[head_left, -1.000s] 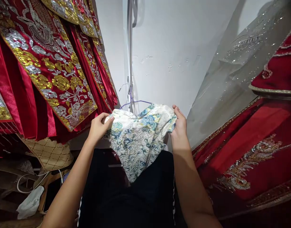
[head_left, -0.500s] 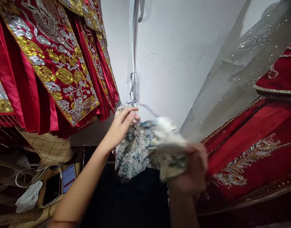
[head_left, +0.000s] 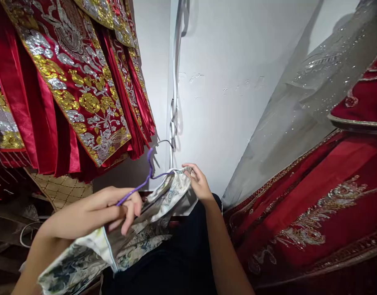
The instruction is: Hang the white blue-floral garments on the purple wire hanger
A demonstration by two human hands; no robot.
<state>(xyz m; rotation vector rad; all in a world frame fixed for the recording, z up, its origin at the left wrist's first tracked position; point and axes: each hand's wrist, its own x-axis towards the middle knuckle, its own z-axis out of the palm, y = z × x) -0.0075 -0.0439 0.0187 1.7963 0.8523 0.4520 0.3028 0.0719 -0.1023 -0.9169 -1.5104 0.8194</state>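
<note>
A small white garment with a blue and green floral print (head_left: pixel 139 229) lies stretched between my two hands, over my dark trousers. My left hand (head_left: pixel 96 213) is curled round one arm of a purple wire hanger (head_left: pixel 147 178), with the cloth draped below my wrist. My right hand (head_left: pixel 199 184) pinches the far edge of the garment near the hanger's other end. The hanger's hook points up towards the wall corner.
Red robes with gold and silver embroidery (head_left: pixel 68 82) hang at the left. More red embroidered cloth (head_left: pixel 314 205) and a grey sequined veil (head_left: pixel 299 102) fill the right. A white wall (head_left: pixel 231 61) with a thin metal rail (head_left: pixel 174 82) is ahead. A tan quilted bag (head_left: pixel 62 190) sits lower left.
The garment has come off the wall hook. My left hand dropped left and took the purple hanger; my right hand moved up to the garment's far edge.
</note>
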